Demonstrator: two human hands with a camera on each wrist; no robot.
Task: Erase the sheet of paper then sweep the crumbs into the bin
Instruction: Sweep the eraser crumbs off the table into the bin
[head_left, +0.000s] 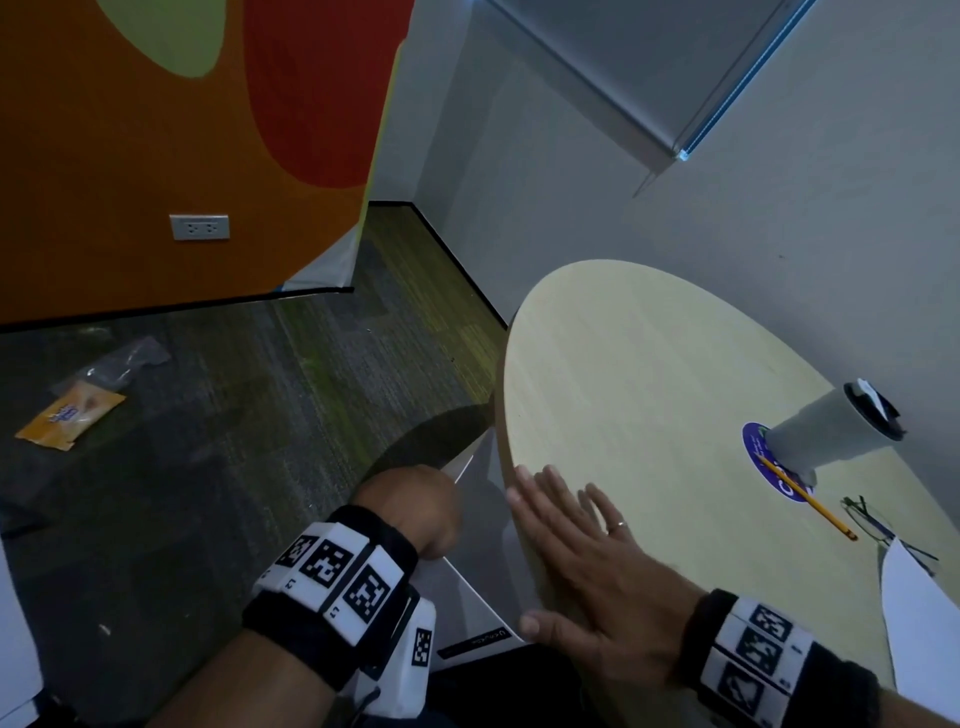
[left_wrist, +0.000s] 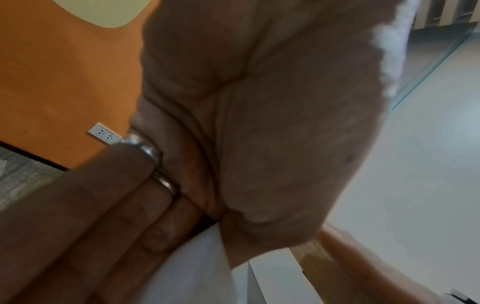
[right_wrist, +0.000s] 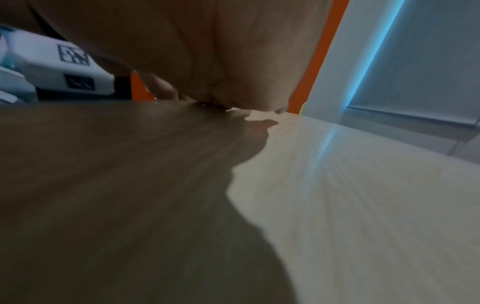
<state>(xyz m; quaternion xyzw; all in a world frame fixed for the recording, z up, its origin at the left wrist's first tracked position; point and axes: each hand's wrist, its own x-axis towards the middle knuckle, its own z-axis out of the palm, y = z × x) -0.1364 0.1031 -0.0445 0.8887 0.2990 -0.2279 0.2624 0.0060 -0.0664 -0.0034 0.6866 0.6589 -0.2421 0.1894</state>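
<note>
Low in the frame, the left hand (head_left: 415, 512) grips the white bin (head_left: 470, 582) against the table (head_left: 649, 364) edge; the flat right hand (head_left: 587, 566) presses the tabletop beside it. Paper (head_left: 922, 623) lies lower right.

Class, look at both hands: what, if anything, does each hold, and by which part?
The left hand grips the white bin by its upper rim, just below the table edge. The right hand lies flat on the table, holding nothing.
</note>
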